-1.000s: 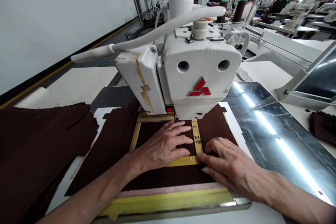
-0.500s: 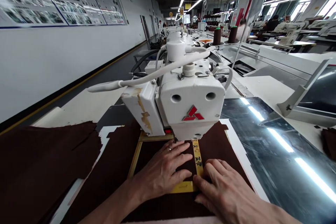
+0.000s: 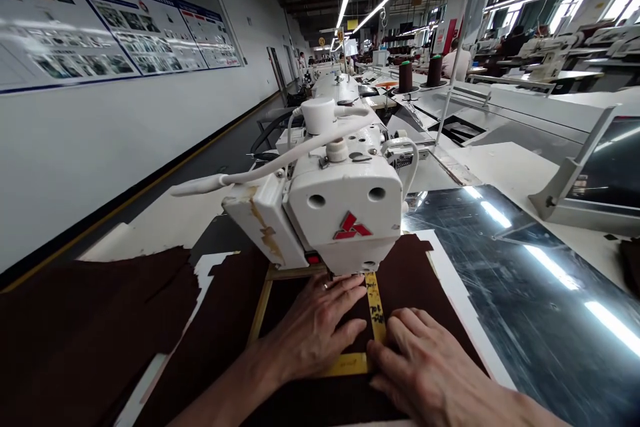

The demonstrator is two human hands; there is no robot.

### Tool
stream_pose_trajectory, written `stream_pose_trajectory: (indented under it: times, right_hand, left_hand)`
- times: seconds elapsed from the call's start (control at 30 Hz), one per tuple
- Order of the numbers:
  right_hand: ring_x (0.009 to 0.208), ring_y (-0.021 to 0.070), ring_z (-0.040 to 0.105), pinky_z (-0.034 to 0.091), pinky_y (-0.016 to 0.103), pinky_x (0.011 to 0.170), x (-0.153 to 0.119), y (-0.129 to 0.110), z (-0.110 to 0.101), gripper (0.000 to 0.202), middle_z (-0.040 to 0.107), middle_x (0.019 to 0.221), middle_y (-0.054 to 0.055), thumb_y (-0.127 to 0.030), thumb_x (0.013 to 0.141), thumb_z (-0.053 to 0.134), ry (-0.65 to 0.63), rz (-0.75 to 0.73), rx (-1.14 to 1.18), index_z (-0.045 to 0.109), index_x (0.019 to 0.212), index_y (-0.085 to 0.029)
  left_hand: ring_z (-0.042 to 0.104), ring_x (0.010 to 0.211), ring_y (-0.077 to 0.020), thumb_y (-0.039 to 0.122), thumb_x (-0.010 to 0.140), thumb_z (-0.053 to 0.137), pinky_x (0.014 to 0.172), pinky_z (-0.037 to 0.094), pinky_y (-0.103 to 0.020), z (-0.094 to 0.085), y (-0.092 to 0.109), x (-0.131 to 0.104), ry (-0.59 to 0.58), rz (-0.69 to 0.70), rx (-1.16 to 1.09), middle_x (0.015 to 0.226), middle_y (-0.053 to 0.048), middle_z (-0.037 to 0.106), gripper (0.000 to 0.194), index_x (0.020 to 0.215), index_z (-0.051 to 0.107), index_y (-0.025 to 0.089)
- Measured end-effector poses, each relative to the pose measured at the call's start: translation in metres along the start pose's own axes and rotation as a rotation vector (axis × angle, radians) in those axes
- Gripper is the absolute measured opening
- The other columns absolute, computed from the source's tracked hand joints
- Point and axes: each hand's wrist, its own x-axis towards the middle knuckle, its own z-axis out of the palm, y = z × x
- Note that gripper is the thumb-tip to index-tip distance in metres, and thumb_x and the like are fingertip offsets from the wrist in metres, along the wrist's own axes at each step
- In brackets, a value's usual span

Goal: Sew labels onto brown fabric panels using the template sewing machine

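Observation:
Under the head of a white sewing machine (image 3: 345, 193) lies a dark brown sheet of material (image 3: 413, 263) over a white backing sheet (image 3: 453, 280). On the brown sheet rests a yellow rectangular frame (image 3: 375, 303) with dark handwriting on its right strip. My left hand (image 3: 320, 327) is spread flat inside the frame, its ringed finger close to the machine's needle area, which the head and fingers hide. My right hand (image 3: 425, 360) is at the frame's near right corner, fingers bent and bunched, thumb and forefinger against the strip.
Another brown piece (image 3: 100, 320) spreads at the left. A glossy dark table plate (image 3: 500, 253) lies on the right, below a tilted screen (image 3: 605, 160). Brown thread cones (image 3: 406, 77) stand behind the machine. People sit farther back.
My view has shifted, so the machine head appears slightly farther left and the wall board lower. Both hands keep nearly the same place on the frame and brown sheet.

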Motion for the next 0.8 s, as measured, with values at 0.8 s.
stream_pose_trajectory:
  times: [0.8]
  right_hand:
    - [0.08,0.0204,0.047,0.029,0.037,0.071,-0.003,0.0,0.005,0.015,0.056,0.088,0.0,-0.033,0.094,0.069,-0.049,0.021,0.039,0.057,0.098,-0.024]
  left_hand:
    - [0.045,0.143,-0.0238,0.026,0.103,0.054,0.123,0.033,-0.051,0.001,0.014,-0.025,-0.045,0.098,-0.008,0.152,-0.002,0.054,0.031,0.134,0.061,0.028]
